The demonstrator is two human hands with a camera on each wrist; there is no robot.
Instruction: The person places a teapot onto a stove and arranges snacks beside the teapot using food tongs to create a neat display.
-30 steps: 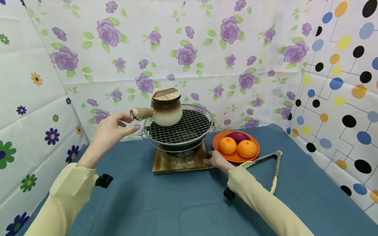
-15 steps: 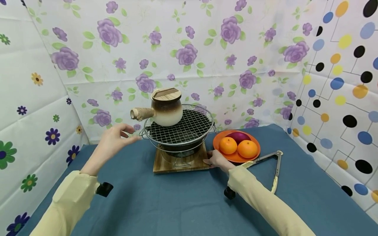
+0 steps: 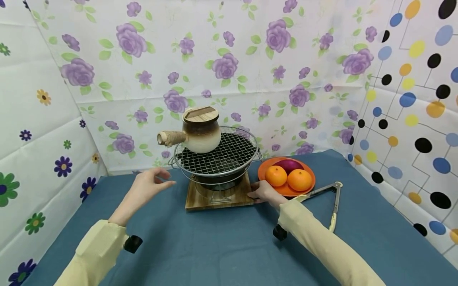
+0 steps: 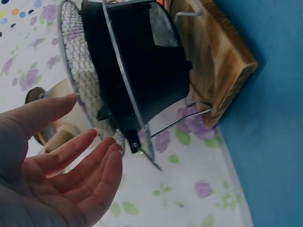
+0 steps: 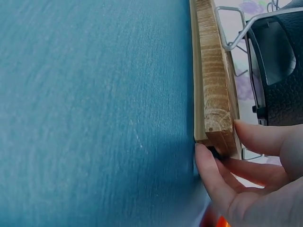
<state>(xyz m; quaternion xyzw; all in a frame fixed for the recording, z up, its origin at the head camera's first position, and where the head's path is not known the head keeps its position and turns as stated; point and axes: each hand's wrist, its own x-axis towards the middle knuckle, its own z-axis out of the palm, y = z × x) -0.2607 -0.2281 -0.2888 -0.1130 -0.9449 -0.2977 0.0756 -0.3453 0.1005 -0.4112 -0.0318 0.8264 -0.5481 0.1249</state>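
Note:
My left hand hovers left of the stove, its fingers loosely bent and holding nothing. In the left wrist view its palm shows beside the black stove bowl. At the right front corner of the wooden board, my right hand pinches the edge; the right wrist view shows the thumb above and fingers under the wood. On the board stands a tabletop grill with a round wire mesh. A brown and cream clay pot with a wooden lid and a rope-wrapped handle sits on the mesh.
An orange plate with two oranges and a purple oval item lies right of the grill. Opened tongs rest beside it, near my right sleeve. A flowered cloth wall stands close behind.
My left hand has moved down from beside the pot's handle, away from it and slightly to the right. The right hand stays at the board's corner; pot and grill have not moved.

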